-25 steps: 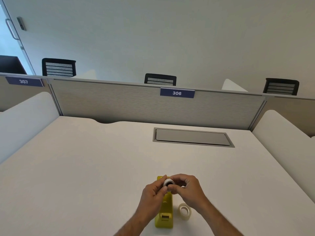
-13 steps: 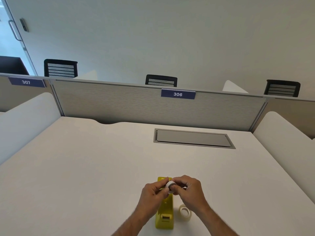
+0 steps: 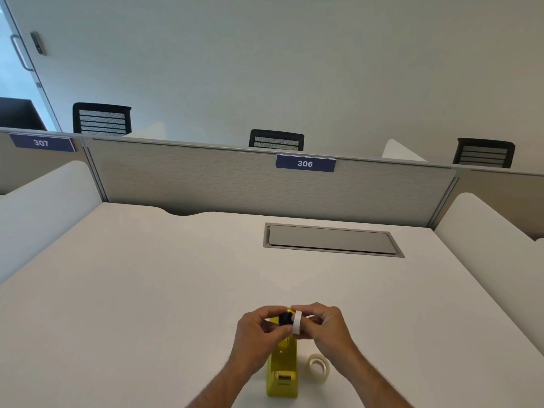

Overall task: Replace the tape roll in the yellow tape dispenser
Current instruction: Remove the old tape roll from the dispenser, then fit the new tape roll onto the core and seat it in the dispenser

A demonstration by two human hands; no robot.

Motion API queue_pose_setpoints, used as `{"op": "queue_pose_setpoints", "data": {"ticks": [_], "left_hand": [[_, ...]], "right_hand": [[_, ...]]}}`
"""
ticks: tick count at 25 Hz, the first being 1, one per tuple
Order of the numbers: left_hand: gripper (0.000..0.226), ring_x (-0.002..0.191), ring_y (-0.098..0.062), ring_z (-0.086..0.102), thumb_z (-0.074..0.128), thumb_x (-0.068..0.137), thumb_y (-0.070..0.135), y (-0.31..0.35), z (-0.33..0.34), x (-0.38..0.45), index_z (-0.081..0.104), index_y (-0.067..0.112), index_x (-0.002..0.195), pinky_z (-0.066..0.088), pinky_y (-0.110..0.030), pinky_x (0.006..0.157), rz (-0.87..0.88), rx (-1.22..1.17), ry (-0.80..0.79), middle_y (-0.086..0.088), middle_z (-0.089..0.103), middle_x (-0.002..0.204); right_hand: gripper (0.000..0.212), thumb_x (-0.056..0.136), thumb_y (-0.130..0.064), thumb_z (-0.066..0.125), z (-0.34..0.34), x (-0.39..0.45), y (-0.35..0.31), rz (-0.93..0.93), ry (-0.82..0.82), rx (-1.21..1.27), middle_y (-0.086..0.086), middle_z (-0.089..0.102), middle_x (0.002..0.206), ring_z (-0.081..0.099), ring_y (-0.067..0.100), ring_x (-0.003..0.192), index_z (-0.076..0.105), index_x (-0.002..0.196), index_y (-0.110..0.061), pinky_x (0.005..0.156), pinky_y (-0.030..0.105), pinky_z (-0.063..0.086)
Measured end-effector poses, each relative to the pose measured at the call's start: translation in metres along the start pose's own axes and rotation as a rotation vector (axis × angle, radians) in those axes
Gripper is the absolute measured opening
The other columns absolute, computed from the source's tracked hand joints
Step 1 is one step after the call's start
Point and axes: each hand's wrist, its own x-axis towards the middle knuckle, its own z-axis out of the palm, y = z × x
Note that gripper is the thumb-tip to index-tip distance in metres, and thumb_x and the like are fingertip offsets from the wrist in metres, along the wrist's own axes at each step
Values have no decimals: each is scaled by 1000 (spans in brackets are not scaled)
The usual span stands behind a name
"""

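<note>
The yellow tape dispenser (image 3: 282,375) stands on the white desk near its front edge, cutter end toward me. Above its far end my left hand (image 3: 259,340) pinches a black hub (image 3: 285,318). My right hand (image 3: 323,325) grips a thin white ring (image 3: 297,322), the tape core, edge-on and just to the right of the hub, touching it or nearly so. A second roll of clear tape (image 3: 318,367) lies flat on the desk just right of the dispenser.
A grey cable hatch (image 3: 332,240) is set into the white desk (image 3: 147,290) farther back. A grey partition (image 3: 206,181) with a 306 label closes off the far edge. Low white side panels (image 3: 485,231) flank the desk.
The white ring and black hub, held together face-on before, now sit side by side, the ring turned edge-on in my right hand and the hub showing in my left.
</note>
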Motion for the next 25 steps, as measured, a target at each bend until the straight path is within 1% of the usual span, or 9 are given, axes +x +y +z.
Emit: {"op": "queue_pose_setpoints", "data": {"ticks": [2, 4, 5, 8, 11, 14, 18, 22, 25], "left_hand": [[32, 78, -12, 74, 88, 69, 17, 2, -3, 0, 75, 28, 96, 60, -26, 74, -30, -27, 10, 12, 77, 89], [32, 78, -11, 75, 90, 66, 15, 1, -6, 0, 75, 27, 92, 59, -24, 72, -72, -44, 9, 11, 78, 88], [32, 78, -11, 75, 90, 65, 15, 1, -8, 1, 75, 26, 91, 58, -23, 72, -85, -46, 8, 11, 78, 88], [33, 79, -11, 75, 90, 64, 13, -1, -9, 3, 78, 27, 92, 58, -28, 80, -93, -47, 6, 10, 78, 89], [33, 84, -9, 74, 86, 69, 12, -5, -8, 2, 77, 31, 95, 59, -30, 85, -70, -30, 11, 9, 78, 96], [33, 86, -9, 74, 83, 73, 10, -8, -8, 3, 77, 33, 96, 60, -34, 87, -60, -13, 5, 10, 77, 101], [33, 86, -5, 73, 83, 75, 13, -8, -7, 4, 75, 37, 96, 59, -25, 83, -50, 26, -4, 14, 74, 103], [33, 86, -4, 73, 83, 75, 13, -8, -6, 6, 74, 40, 93, 59, -24, 81, -50, 37, -6, 16, 74, 102], [34, 85, -3, 73, 83, 75, 14, -9, -6, 5, 74, 42, 91, 57, -20, 78, -51, 44, -5, 16, 74, 101]], "right_hand": [[16, 82, -1, 77, -4, 3, 0, 29, 114, -76, 8, 74, 90, 74, 23, 73, 79, 90, -15, 62, 38, 64], [11, 79, -5, 79, -14, 7, 6, 55, 254, -232, 5, 74, 77, 73, 20, 62, 76, 80, -16, 56, 36, 64], [11, 77, -8, 81, -20, 9, 10, 73, 286, -321, 2, 74, 70, 71, 18, 57, 73, 74, -17, 55, 35, 63], [15, 71, -22, 81, -35, 15, 27, 148, 271, -630, -5, 71, 58, 68, 11, 52, 69, 63, -21, 58, 31, 60], [19, 72, -23, 75, -40, 19, 42, 218, 266, -826, -9, 69, 63, 64, 8, 62, 62, 58, -25, 56, 21, 50], [19, 73, -18, 70, -40, 20, 51, 285, 274, -885, -7, 70, 73, 64, 13, 69, 58, 62, -28, 57, 21, 47], [16, 72, -15, 64, -40, 22, 55, 330, 233, -914, -3, 72, 78, 67, 16, 75, 58, 65, -28, 60, 22, 48], [11, 69, -27, 70, -42, 21, 53, 322, 243, -867, -4, 71, 83, 66, 16, 78, 64, 78, -26, 60, 21, 45], [18, 69, -39, 67, -37, 11, 45, 250, 260, -873, -9, 69, 80, 64, 12, 74, 66, 81, -27, 63, 25, 53]]}}
